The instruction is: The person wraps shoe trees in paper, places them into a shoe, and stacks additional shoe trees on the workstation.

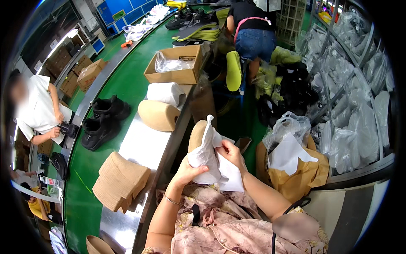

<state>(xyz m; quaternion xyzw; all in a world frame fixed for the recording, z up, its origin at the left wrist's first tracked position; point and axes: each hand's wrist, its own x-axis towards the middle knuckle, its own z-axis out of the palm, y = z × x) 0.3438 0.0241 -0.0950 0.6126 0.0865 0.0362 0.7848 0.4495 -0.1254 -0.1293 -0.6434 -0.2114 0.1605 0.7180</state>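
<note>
Mid-wrap, probably — got white paper [205,163] folded partway round a tan curved insert [196,136], held roughly upright between both hands. Cradling the bundle low in the left hand [185,172], thumb pressed on the paper (can't see the fingers behind), and pinching a paper edge with the right hand [231,153]. Next, would guess at pulling the loose flap [231,178] snug and tucking it under — easy to crumple or slip, so best to keep a firm grip on the left. Can also spot a similar white bundle [164,94] ahead-left of the hands, past a bare tan form [156,115], plus a brown cardboard stack [120,180] left of the left hand.
</note>
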